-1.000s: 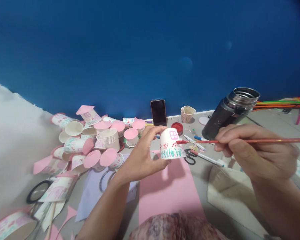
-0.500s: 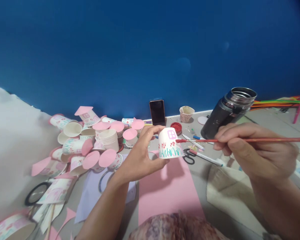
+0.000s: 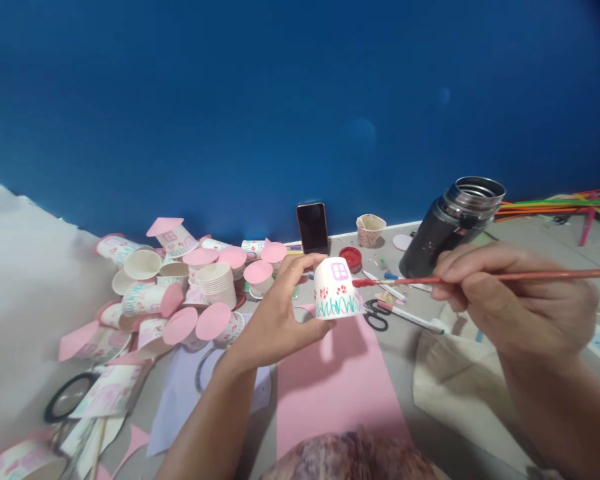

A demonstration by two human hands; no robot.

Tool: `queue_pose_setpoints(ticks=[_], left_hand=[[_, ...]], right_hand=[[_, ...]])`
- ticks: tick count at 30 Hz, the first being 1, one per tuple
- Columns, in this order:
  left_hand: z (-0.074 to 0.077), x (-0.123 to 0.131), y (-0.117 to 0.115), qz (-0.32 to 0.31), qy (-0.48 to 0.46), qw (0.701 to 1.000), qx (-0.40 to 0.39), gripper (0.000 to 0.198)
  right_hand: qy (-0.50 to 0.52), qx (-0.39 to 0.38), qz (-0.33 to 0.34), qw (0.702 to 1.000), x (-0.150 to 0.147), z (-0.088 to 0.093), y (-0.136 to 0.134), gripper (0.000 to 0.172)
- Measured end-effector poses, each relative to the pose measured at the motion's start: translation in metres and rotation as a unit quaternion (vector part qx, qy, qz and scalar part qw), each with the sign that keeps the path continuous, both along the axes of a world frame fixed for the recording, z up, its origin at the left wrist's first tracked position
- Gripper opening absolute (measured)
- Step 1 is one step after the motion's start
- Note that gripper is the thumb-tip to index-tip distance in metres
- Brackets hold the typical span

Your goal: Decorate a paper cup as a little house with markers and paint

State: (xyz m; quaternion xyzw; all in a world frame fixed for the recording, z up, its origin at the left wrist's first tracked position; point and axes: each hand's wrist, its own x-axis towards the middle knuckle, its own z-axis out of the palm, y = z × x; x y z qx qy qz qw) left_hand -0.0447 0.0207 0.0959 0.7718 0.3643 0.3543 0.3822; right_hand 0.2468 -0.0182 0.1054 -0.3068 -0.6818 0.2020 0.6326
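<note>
My left hand [image 3: 290, 307] grips a white paper cup [image 3: 336, 290], held upside down between thumb and fingers. Painted on it are a pink window, red dots and green grass strokes. My right hand [image 3: 515, 300] pinches a red-handled paintbrush [image 3: 545, 275], its red tip at the cup's right side. Beneath the cup lies a sheet of pink paper [image 3: 335, 393]. Behind it is a small red paint pot [image 3: 351, 258], beside a patterned paper cup [image 3: 371, 230].
Decorated cups with pink paper tops [image 3: 213, 321] and a stack of plain cups [image 3: 216, 283] crowd the left. A phone [image 3: 313, 228] leans on the blue wall. Black-handled scissors [image 3: 377, 315], markers [image 3: 413, 317] and an open dark bottle [image 3: 450, 227] are at the right.
The held cup has turned slightly, so its window and red dots sit further left. The brush tip remains by its right side, and the whole view has shifted a little.
</note>
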Motion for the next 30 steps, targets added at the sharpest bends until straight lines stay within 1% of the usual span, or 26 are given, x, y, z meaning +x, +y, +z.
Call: queue_pose_setpoints(ticks=[4,13,16,21,26,30], left_hand=[[0.0012,-0.0023,-0.0015,0.004,0.005,1.0,0.012,0.075],[0.0021,0.0034,-0.0024,0.012,0.014,1.0,0.022,0.076],[0.0035,0.0048,-0.0032,0.012,0.015,1.0,0.02,0.075],[0.0043,0.0046,-0.0031,0.01,0.013,1.0,0.017,0.072],[0.0023,0.0045,-0.0024,0.008,0.006,1.0,0.011,0.071],[0.0022,0.005,-0.003,0.008,0.007,1.0,0.009,0.071]], right_hand=[[-0.051,0.009,0.0,0.999,-0.0017,0.0014,0.0009,0.015],[-0.07,0.011,0.024,0.997,0.0,0.0025,0.001,0.02],[-0.068,0.018,0.032,0.997,-0.0005,0.003,0.0016,0.019],[-0.046,0.016,0.013,0.999,-0.0003,0.0027,0.0007,0.017],[-0.046,0.01,0.011,0.999,0.0009,0.0022,0.0007,0.017],[-0.049,0.022,0.03,0.998,0.0003,0.0015,0.0018,0.017]])
